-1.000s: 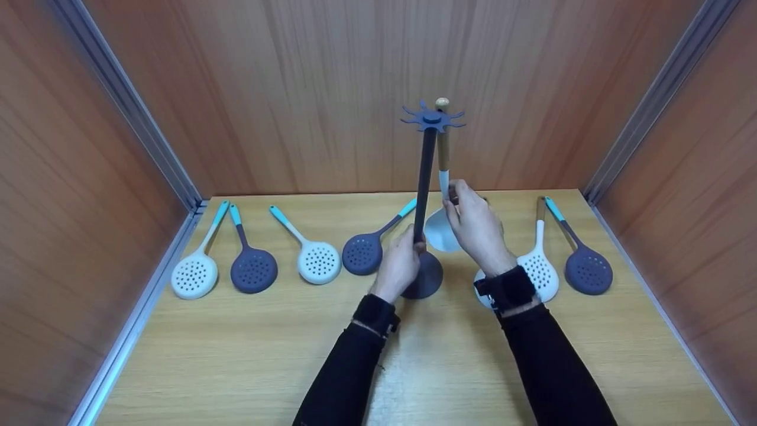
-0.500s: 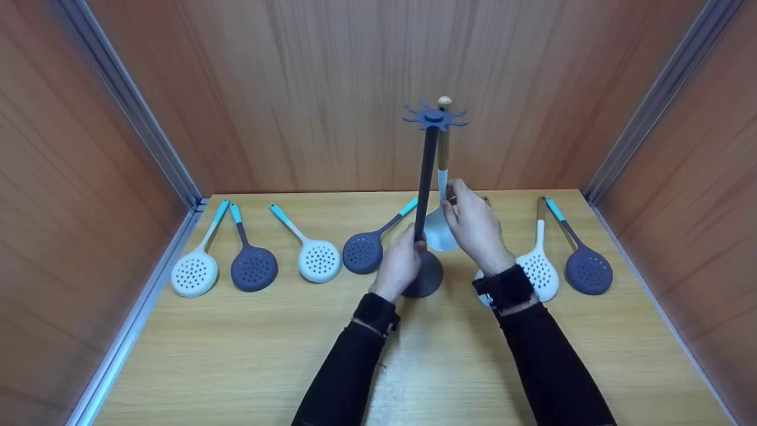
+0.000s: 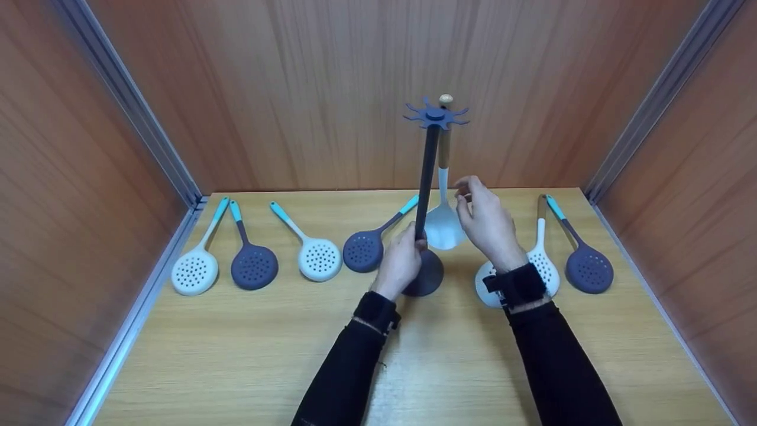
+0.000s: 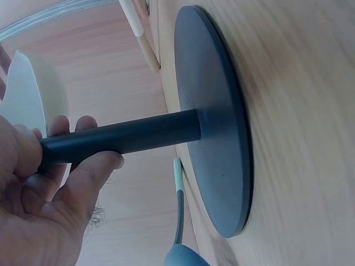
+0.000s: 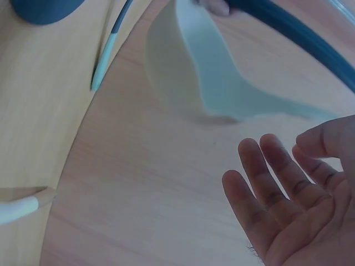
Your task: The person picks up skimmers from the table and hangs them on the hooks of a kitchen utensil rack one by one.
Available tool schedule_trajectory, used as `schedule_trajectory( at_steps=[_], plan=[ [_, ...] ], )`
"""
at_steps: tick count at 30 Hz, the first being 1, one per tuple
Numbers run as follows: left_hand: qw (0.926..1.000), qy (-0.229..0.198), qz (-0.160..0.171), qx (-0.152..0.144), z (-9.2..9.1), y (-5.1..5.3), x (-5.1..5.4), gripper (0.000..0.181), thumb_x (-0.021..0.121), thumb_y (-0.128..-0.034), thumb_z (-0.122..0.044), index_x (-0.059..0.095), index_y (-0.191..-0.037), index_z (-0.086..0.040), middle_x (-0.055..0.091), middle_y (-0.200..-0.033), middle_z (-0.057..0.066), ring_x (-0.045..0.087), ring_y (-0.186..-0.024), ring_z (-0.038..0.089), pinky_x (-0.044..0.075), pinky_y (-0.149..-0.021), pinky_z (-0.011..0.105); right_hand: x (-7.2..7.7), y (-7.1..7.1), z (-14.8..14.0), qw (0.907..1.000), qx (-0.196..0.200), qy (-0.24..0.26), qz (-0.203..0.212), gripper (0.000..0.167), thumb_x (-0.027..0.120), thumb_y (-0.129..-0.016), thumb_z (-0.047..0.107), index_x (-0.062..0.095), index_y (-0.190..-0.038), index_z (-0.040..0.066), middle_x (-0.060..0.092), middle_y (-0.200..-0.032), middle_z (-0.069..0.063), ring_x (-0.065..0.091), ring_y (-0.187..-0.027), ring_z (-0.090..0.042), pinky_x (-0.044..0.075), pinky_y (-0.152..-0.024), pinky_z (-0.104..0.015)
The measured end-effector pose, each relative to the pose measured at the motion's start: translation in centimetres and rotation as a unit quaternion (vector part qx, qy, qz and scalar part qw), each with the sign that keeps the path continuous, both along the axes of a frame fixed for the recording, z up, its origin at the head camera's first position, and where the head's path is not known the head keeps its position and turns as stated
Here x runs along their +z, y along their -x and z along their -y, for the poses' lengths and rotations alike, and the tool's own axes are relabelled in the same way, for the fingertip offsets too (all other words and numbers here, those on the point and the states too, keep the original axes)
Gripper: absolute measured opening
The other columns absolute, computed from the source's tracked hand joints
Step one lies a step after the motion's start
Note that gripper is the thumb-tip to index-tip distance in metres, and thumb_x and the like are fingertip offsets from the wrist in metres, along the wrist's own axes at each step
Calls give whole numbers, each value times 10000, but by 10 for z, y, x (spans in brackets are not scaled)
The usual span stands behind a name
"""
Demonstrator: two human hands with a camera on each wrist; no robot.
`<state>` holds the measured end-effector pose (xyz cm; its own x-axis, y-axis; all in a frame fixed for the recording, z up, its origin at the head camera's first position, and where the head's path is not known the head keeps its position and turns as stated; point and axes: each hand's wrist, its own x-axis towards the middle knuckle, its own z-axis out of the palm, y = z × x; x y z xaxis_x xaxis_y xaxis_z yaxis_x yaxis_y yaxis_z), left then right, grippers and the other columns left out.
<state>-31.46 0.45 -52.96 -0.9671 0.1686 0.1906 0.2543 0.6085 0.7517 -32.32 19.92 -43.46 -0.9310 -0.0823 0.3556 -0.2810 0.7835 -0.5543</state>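
Note:
My left hand grips the dark pole of a utensil stand, low down above its round base. On a hook of the star-shaped top hangs a ladle with a wooden handle and a white neck and bowl, just behind the pole. Right of the ladle, my right hand is held in the air with nothing in it. The right wrist view shows that hand's fingers spread and apart from the ladle bowl.
White skimmers and dark skimmers, most with turquoise handle ends, lie left of the stand. Right of it lie a white slotted turner, a dark skimmer and a white utensil partly hidden by the right wrist. Wood-look walls enclose the table.
My right hand has let go of the ladle's neck and moved a little to the right. The ladle hangs on the stand; the left hand keeps its hold on the pole.

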Motion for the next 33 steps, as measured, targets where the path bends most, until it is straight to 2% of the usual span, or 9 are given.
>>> schedule_trajectory(
  at_steps=[3, 8, 13, 17, 26, 33],
  plan=[
    [10000, -26, 14, 13, 0, 0, 0, 45, 625, -1204, -101, 663, -1198, -124, 808, -1195, 105, 811, -1191, 267, 702, -1038, 475, 0, 1, -7, 9999, -92, -34, -52, 309, 568, -1235, 175, 627, -1525, 84, 774, -1413, -168, 791, -1305, -400, 672, -835, -529],
    [9997, -35, -230, -48, 1, 0, -1, 54, 619, -1198, -83, 674, -1201, -84, 795, -1115, 106, 786, -1064, 251, 699, -949, 465, -2, 4, -18, 9997, -185, -32, -140, 307, 575, -1228, 161, 638, -1510, 60, 787, -1400, -182, 802, -1289, -408, 670, -845, -548],
    [9995, -107, -282, -61, 1, 0, -2, 52, 624, -1191, -67, 672, -1187, -87, 790, -1096, 108, 771, -1035, 250, 694, -928, 476, -5, 5, -28, 9995, -256, -55, -147, 302, 565, -1224, 148, 641, -1500, 50, 793, -1361, -186, 804, -1256, -408, 616, -792, -502],
    [9997, -110, -215, -59, 0, 1, -3, 67, 617, -1195, -71, 682, -1207, -82, 798, -1123, 114, 787, -1063, 263, 700, -948, 482, -9, 6, -34, 9995, -316, -41, -54, 313, 564, -1221, 140, 641, -1507, 39, 793, -1354, -198, 805, -1254, -420, 622, -787, -505],
    [9999, -110, -83, 34, 0, -2, -1, 64, 626, -1201, -98, 688, -1207, -113, 790, -1142, 91, 792, -1094, 248, 703, -979, 469, -19, 7, -45, 9985, -434, -21, 340, 323, 580, -1217, 136, 637, -1506, 5, 782, -1386, -251, 793, -1260, -446, 695, -930, -590],
    [9998, -198, -17, -22, 0, -1, -1, 77, 608, -1207, -86, 683, -1218, -102, 776, -1137, 102, 777, -1077, 254, 699, -964, 470, -26, 9, -53, 9971, -441, -157, 598, 361, 571, -1213, 136, 655, -1524, -26, 773, -1361, -273, 797, -1141, -435, 680, -892, -557]
  ],
)
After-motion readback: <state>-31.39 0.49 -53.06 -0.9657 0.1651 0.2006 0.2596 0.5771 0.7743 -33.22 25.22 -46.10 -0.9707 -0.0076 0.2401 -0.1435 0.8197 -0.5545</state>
